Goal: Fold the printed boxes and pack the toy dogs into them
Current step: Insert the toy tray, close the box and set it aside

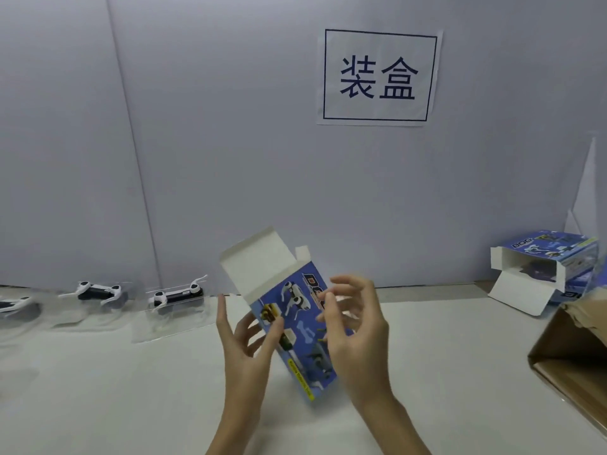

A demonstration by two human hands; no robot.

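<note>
A blue printed box (289,320) is held upright and tilted between both hands above the tabletop (131,389), its long axis running from the open top at upper left to the closed-looking bottom at lower right. The white top flap (256,261) is raised, so the mouth is turned up and toward the left. The left hand (244,343) is spread, its fingers laid against the box's left edge. The right hand (356,326) is loosely curled over the printed face; motion blur is present, so an actual pinch cannot be told.

Toy dogs are laid in clear wrappers along the back left; the nearest toy dog (177,293) is just left of the box and well clear of the right hand. The left hand is judged nearer for the pick, with the mouth already facing that side. A second box (542,270), open-ended, is lying at far right beside a brown carton (571,353).
</note>
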